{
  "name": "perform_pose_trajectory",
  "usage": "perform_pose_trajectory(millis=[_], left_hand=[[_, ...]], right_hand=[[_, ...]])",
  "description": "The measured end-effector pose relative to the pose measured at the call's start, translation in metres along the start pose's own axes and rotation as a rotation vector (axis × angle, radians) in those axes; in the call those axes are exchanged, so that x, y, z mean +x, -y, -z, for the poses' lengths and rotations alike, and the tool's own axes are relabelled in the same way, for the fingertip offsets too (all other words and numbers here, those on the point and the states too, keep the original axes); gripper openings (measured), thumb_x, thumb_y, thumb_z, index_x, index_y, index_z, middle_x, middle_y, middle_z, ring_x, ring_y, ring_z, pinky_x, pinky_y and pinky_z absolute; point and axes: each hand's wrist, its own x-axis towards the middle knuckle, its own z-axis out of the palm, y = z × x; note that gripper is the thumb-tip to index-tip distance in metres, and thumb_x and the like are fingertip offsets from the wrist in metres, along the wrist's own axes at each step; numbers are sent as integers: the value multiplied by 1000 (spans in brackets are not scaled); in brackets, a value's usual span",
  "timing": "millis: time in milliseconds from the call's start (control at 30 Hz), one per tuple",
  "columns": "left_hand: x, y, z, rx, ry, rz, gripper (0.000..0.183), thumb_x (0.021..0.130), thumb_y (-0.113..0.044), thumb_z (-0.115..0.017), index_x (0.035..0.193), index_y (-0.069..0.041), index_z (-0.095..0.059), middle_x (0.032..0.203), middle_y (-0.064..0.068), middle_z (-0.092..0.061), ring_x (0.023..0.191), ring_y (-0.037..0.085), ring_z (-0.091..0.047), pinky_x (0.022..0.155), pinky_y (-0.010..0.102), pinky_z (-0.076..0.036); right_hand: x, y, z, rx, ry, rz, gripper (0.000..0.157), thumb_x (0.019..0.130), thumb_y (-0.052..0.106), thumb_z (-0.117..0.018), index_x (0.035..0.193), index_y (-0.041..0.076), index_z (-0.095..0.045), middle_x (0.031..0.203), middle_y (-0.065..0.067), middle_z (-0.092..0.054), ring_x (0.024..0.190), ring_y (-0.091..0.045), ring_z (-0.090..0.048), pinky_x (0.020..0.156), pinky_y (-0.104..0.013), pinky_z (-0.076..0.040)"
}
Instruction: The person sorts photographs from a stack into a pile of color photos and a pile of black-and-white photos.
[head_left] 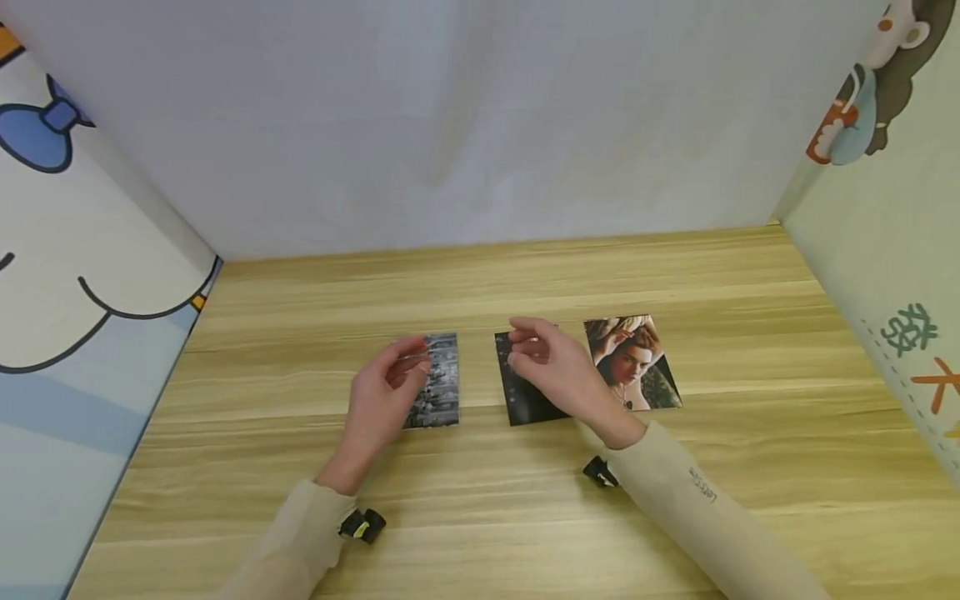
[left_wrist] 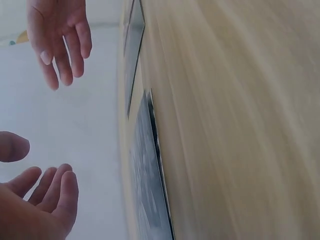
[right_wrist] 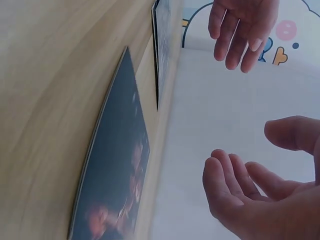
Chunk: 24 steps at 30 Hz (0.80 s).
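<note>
My left hand hovers over a black-and-white photo card, its fingers loosely bent and holding nothing. In the left wrist view a gap shows between that hand and the card, which seems to be a small stack. My right hand hangs above a dark photo card and covers part of it. Its thumb and fingers stand apart with nothing between them, and the right wrist view shows the dark card lying below. A colour portrait photo card lies just right of the dark one.
The cards lie on a wood-grain table. A pale wall rises behind it. Cartoon-printed panels stand at the left and right sides. Each wrist wears a black strap over a light sleeve.
</note>
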Motion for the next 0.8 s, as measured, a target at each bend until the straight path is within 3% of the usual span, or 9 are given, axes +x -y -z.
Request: perform_pose_trajectory(millis=[200,500,800], left_hand=[[-2,-6,-13,-77,42,14,43,100,-3,-65,143,0,-58,141,24,-59,127,35,-62,102,41,-55],[-2,-13,-37,-78,94,15,51,99,-4,-66,147,2,-53,148,20,-55,133,34,-58,107,41,-51],[-1,-14,-56,-93,232,82,64,96,-9,-68,154,0,-45,155,18,-48,138,36,-53,110,46,-48]], right_hand=[[-12,-12,16,-38,-41,-49,54,102,19,-63,153,9,-49,143,-16,-59,128,-32,-60,102,-49,-54],[-24,-30,35,-24,-66,-68,55,102,13,-61,152,-2,-45,149,-23,-53,136,-41,-52,112,-53,-45],[-27,-41,44,-33,-48,-88,59,102,13,-61,155,-5,-40,153,-25,-48,140,-42,-48,114,-53,-42]])
